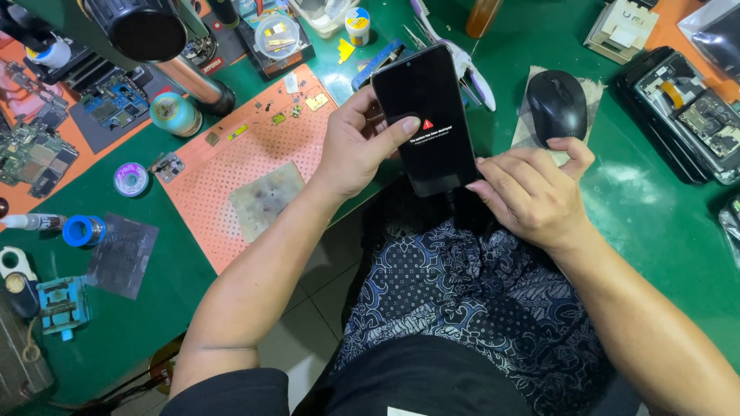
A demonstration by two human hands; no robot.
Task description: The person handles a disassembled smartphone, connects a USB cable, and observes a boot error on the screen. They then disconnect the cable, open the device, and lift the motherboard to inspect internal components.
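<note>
A black computer mouse (556,105) sits upper right on the green bench mat (655,208). An orange perforated pad (254,162) lies centre-left, with circuit boards (31,158) at far left and a blue tape roll (81,230) lower left.

Brightly and evenly lit from overhead, with soft glare on the green mat (655,208) and faint shadows beneath the forearms. Sharp at centre; bent by wide-angle distortion at the edges, blurred on the dark cylinder (146,29) top left.
</note>
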